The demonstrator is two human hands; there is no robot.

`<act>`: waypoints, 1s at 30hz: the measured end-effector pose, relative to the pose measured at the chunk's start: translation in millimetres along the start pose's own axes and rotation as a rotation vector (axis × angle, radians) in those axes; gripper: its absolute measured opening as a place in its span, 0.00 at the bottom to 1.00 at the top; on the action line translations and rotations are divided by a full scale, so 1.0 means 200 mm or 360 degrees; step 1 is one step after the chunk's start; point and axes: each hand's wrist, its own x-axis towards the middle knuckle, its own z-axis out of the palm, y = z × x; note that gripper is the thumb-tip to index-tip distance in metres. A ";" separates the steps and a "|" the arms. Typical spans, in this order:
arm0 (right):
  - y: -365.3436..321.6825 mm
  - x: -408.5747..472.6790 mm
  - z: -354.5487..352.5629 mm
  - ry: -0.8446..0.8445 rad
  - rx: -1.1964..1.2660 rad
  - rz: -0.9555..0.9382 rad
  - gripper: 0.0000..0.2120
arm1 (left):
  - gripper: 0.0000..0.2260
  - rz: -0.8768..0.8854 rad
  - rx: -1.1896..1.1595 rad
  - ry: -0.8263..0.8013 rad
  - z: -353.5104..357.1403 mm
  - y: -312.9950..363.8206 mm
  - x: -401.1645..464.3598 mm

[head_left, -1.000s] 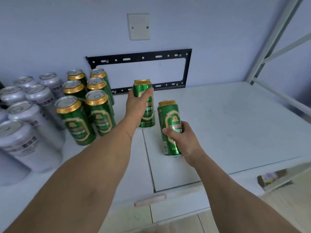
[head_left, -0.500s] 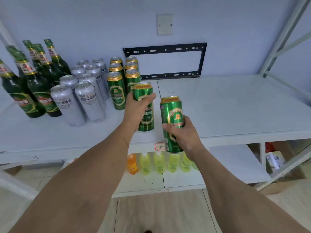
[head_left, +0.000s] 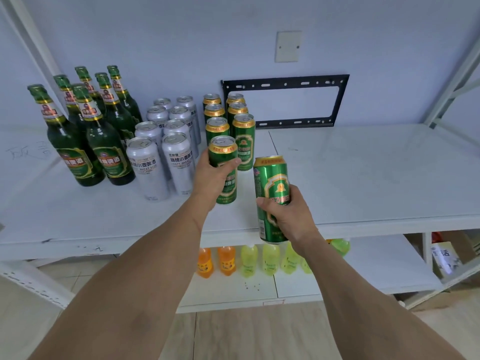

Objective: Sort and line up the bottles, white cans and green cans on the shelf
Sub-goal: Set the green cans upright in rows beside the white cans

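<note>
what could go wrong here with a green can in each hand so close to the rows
The left hand sets its green can right at the standing green cans; a nudge might topple them. The right hand holds its tilted green can at the white shelf edge, where it could drop.

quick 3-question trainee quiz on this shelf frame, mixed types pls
1. True or false: both hands hold green cans.
2. Which group stands furthest left on the shelf? A bottles B white cans C green cans
3. Fill in: the lower shelf holds orange and ____ drinks.

Key:
1. True: left hand grips a green can, right hand another.
2. A, the bottles; white cans stand in the middle.
3. Yellow.
</note>
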 end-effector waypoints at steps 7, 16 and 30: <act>0.01 0.04 0.09 0.0042 -0.0013 -0.0028 0.24 | 0.33 0.0003 0.0034 -0.0115 -0.06 -0.06 0.10; 0.03 0.10 0.09 0.0043 -0.0052 -0.0106 0.25 | 0.24 -0.0021 0.0702 0.0028 -0.09 -0.14 -0.02; 0.11 0.52 0.17 -0.0124 0.0065 -0.0204 0.32 | 0.20 0.0906 0.1975 0.0177 -0.16 -0.29 -0.28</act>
